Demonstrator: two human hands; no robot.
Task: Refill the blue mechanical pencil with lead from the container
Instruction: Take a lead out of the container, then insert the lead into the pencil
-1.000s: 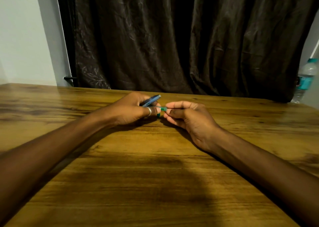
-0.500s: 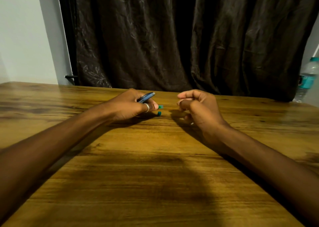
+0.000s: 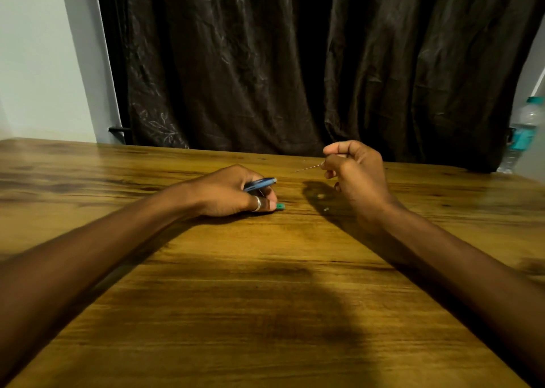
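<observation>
My left hand rests on the wooden table, fingers closed around the blue mechanical pencil, whose end points right. A small green lead container peeks out under the same hand's fingertips, a ring beside it. My right hand is raised a little above the table, to the right of the pencil. Its thumb and forefinger pinch a thin lead that points left toward the pencil, with a gap between them.
A dark curtain hangs behind the table's far edge. A plastic water bottle stands at the far right. A pale wall is at the left.
My right hand has pulled away from the green container, lifted and moved right with a thin lead pinched in it. The left hand has kept the pencil and container on the table.
</observation>
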